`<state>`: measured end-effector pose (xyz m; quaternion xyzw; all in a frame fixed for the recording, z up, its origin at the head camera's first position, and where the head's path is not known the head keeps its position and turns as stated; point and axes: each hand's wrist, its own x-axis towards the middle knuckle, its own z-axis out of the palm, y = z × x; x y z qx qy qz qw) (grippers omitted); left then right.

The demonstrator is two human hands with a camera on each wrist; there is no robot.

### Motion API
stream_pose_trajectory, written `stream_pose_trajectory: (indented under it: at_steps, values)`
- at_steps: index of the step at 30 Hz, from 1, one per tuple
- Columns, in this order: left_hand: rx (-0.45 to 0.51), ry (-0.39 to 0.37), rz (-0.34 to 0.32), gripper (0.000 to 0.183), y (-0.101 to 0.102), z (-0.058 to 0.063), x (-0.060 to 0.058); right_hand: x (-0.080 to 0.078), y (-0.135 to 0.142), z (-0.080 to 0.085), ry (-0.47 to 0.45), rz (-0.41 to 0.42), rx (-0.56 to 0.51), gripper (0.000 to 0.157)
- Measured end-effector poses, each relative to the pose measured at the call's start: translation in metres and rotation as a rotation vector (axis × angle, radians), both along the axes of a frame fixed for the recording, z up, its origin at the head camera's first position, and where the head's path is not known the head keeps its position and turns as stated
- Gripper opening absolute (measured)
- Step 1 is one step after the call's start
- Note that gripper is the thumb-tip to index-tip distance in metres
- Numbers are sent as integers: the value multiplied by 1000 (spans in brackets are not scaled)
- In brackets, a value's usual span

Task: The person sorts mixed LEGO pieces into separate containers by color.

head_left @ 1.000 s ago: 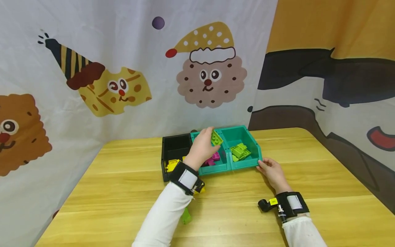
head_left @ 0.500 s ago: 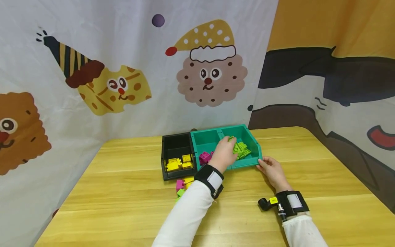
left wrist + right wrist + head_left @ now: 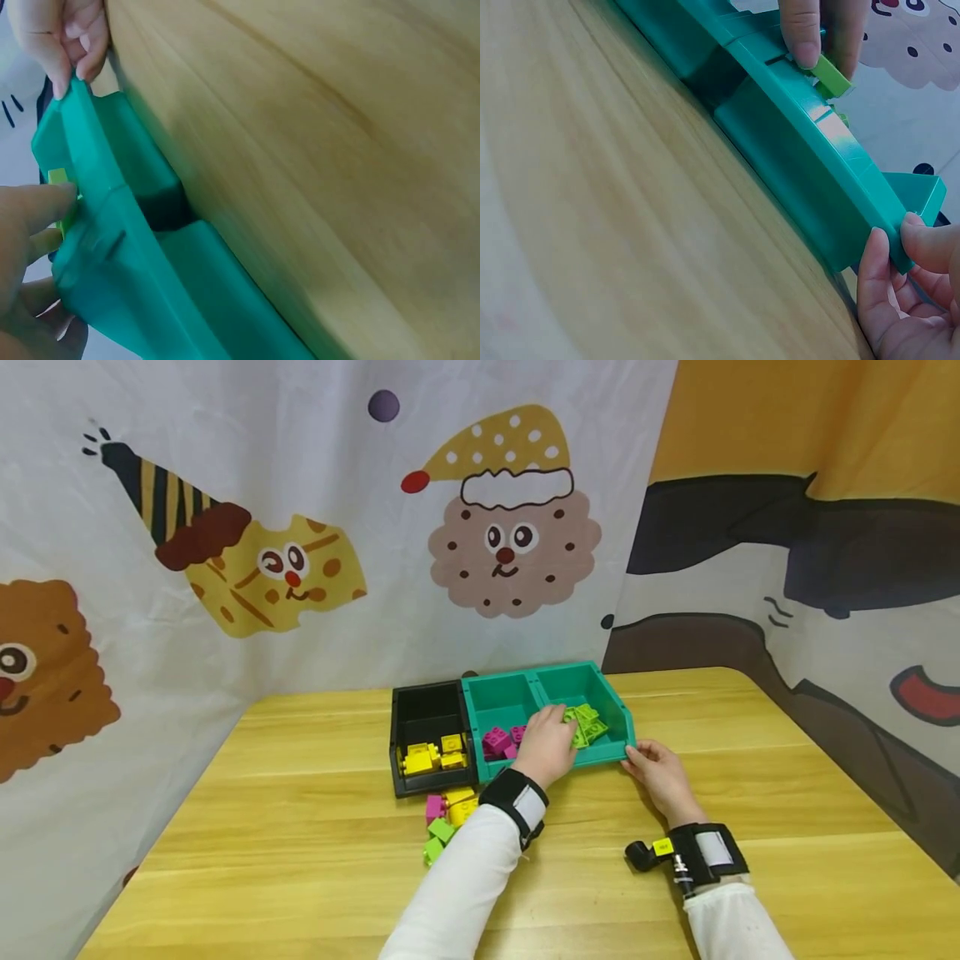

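Observation:
My left hand (image 3: 548, 746) is low over the right compartment of the teal bin (image 3: 496, 686), pinching a light green toy brick (image 3: 831, 77) between thumb and fingers. Other light green bricks (image 3: 592, 725) lie in that compartment. At the bin's front right corner, my right hand (image 3: 663, 777) pinches the rim between thumb and fingers. Magenta bricks (image 3: 497, 742) sit in the teal bin's left compartment, partly hidden behind the left hand.
A black bin (image 3: 428, 695) with yellow bricks (image 3: 422, 759) adjoins the teal one on the left. In front of it, loose yellow, pink and green bricks (image 3: 441, 831) lie on the wooden table (image 3: 300, 860), beside the left forearm. A printed curtain (image 3: 315, 460) hangs behind.
My left hand has moved right and down with the green brick, from above the magenta bricks to the green ones. The right hand has stayed at the bin's corner.

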<state>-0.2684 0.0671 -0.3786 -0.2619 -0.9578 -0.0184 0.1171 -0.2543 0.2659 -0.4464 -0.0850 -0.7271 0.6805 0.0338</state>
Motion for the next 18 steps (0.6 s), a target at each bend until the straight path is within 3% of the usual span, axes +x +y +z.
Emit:
stream_pose_trajectory:
  at_steps: [5,12,15,18]
  values:
    - [-59,-21,47,37,2,-2,0,-1,0,-1,2,-1,-23,30]
    - [-272,-108,126,52,12,-6,1,-1,0,-1,11,-2,-18,29]
    - [-259,-142,131,58,12,-7,2,1,-1,0,11,-6,-14,29]
    - [-187,-156,118,61,9,-3,3,2,-2,1,11,-1,-20,28]
